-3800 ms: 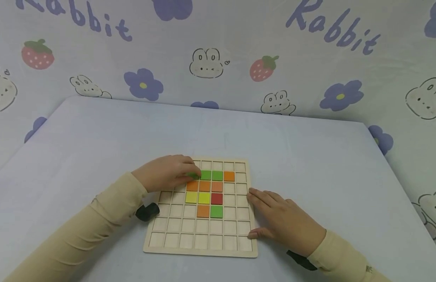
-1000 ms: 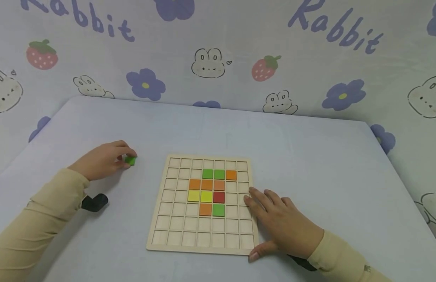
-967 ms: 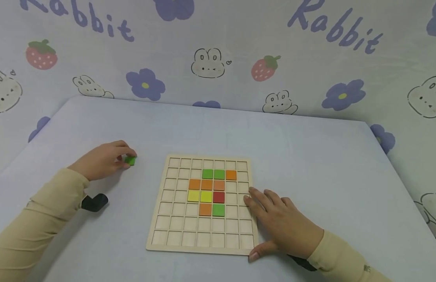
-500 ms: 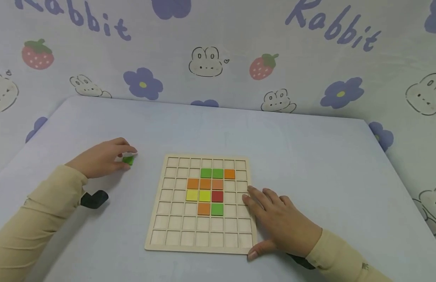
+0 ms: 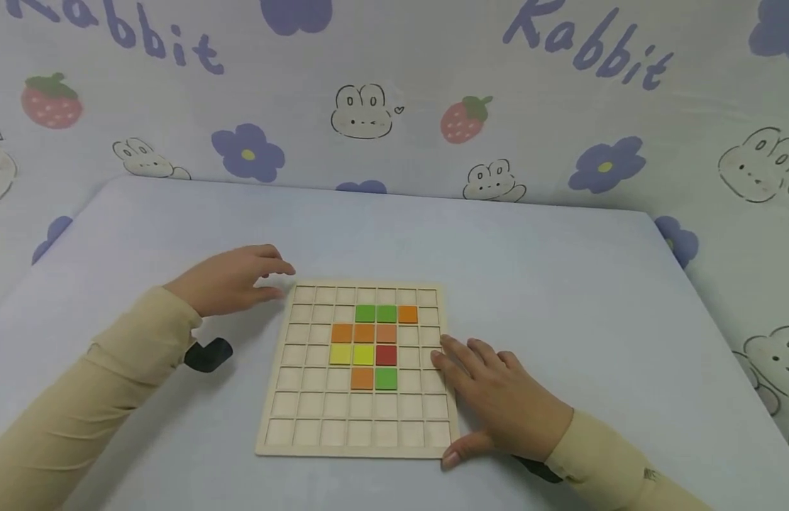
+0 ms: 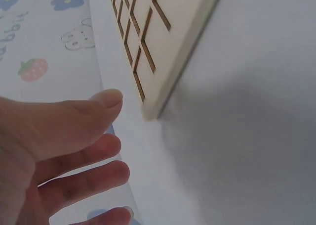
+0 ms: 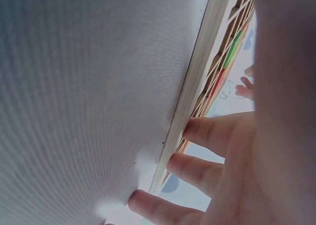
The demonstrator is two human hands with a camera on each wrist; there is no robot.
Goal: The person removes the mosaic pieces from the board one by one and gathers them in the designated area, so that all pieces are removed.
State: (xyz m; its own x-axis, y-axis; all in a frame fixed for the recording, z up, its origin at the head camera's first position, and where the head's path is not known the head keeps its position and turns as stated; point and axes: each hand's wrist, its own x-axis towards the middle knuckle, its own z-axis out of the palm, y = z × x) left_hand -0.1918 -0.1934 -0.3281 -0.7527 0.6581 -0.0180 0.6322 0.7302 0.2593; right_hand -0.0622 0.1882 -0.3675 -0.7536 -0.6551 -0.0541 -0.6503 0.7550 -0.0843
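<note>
A light wooden grid board (image 5: pixel 295 443) lies flat on the table, with small square tiles in its middle cells. Two green tiles (image 5: pixel 376 314) and an orange tile (image 5: pixel 408 314) form the far row. Nearer are more orange ones, two yellow tiles (image 5: pixel 352 354), a red tile (image 5: pixel 386 355) and, in the nearest filled row, a green tile (image 5: pixel 386 379). Beside the board's far left corner, my left hand (image 5: pixel 231 279) has thumb and fingers apart, holding nothing in the left wrist view. My right hand (image 5: pixel 506 397) rests with spread fingers (image 7: pixel 197 173) against the board's right edge.
A white cloth covers the table (image 5: pixel 528 284). Behind it hangs a curtain (image 5: pixel 420 64) printed with rabbits, strawberries and flowers. A black strap piece (image 5: pixel 209 355) sticks out under the left wrist.
My left hand took a green tile off the board and carried it left; the tile has since left the fingers and is out of sight. The hand has come back right, to the board's corner.
</note>
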